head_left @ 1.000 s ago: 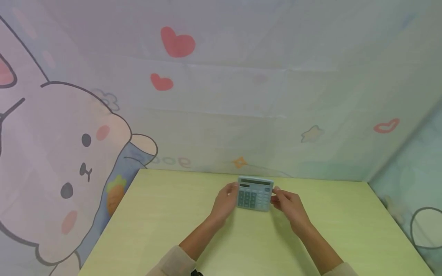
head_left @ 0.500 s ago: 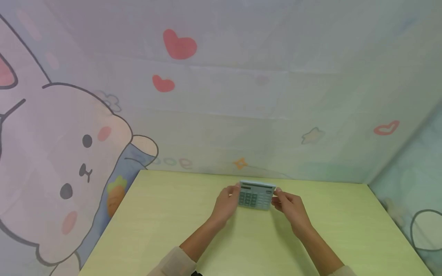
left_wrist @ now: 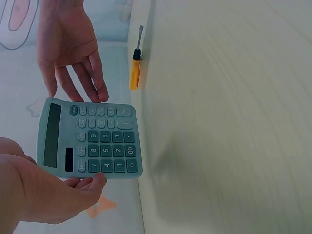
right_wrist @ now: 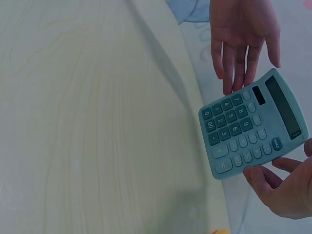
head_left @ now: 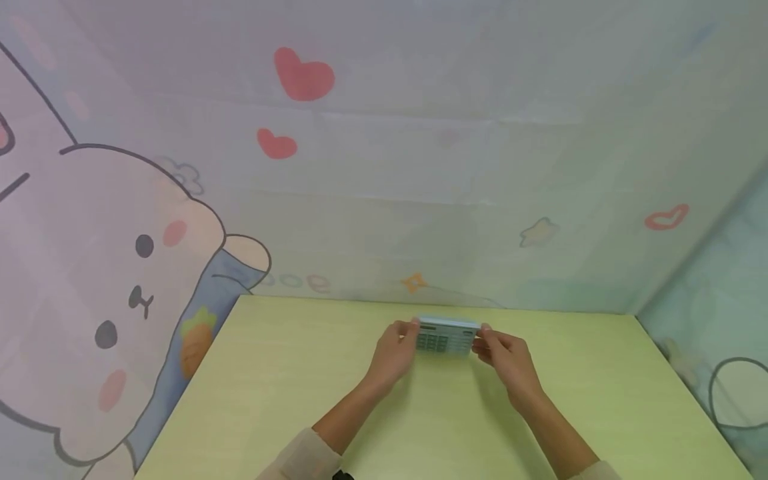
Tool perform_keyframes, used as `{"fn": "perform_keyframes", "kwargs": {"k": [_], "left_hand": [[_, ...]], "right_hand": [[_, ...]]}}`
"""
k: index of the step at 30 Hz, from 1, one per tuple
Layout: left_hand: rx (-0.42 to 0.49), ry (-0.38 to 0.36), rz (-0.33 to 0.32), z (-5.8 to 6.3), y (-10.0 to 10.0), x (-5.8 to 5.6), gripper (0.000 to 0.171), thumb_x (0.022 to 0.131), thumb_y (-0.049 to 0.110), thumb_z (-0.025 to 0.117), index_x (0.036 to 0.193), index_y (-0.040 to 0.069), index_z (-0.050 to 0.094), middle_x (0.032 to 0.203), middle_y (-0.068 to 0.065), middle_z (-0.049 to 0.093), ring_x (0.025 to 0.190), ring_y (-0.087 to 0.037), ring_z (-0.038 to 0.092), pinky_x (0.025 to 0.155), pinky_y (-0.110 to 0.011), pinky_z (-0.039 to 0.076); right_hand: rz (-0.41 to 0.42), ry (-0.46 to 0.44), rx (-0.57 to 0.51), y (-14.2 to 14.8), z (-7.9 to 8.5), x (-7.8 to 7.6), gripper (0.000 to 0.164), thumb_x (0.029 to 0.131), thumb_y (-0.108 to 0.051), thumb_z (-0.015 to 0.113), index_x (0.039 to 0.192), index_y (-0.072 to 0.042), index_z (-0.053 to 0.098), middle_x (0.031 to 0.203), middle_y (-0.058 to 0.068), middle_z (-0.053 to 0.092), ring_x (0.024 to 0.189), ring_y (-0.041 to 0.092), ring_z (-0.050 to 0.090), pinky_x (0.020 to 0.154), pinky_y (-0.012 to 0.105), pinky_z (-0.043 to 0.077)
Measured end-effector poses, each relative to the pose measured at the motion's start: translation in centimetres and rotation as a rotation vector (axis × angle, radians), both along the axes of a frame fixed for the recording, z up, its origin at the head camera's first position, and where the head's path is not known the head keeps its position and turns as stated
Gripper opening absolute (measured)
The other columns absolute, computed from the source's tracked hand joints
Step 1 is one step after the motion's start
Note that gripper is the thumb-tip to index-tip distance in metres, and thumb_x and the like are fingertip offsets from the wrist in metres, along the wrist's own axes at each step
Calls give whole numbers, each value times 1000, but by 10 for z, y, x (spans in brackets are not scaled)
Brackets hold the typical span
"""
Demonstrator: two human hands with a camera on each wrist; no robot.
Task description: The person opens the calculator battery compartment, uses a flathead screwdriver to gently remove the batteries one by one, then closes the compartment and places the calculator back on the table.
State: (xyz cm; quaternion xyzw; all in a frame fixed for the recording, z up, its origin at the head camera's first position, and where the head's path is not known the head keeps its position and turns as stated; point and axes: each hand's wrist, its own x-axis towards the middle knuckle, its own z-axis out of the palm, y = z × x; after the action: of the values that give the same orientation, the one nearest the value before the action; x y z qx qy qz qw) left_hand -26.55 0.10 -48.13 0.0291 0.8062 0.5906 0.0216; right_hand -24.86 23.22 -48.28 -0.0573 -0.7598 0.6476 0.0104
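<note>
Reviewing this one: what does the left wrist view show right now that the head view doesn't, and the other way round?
Only the left wrist view: an orange-handled screwdriver at the edge of the tabletop, and readable digits on the number keys.
Only the head view: two solid red hearts and a light sleeve on each arm.
Both: the calculator held between the left hand and right hand, plus the tabletop.
</note>
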Motion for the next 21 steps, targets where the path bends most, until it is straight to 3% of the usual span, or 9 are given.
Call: {"fn": "perform_keyframes", "kwargs": {"k": [16, 21], "left_hand": [[22, -5, 10, 0, 1, 1, 55, 110, 55, 49, 125, 4, 65, 131, -15, 67, 125, -38, 63, 100, -57, 52], [11, 3, 13, -2, 0, -1, 51, 109, 51, 53, 124, 4, 67, 130, -15, 68, 125, -37, 63, 100, -56, 53]], "right_hand": [[-34, 17, -37, 1, -1, 2, 56, 111, -41, 57, 129, 10, 68, 124, 18, 71, 117, 28, 70, 99, 28, 56], [-34, 19, -42, 1, -2, 2, 56, 110, -42, 59, 130, 9, 69, 127, 17, 70, 117, 26, 69, 100, 28, 55]]}}
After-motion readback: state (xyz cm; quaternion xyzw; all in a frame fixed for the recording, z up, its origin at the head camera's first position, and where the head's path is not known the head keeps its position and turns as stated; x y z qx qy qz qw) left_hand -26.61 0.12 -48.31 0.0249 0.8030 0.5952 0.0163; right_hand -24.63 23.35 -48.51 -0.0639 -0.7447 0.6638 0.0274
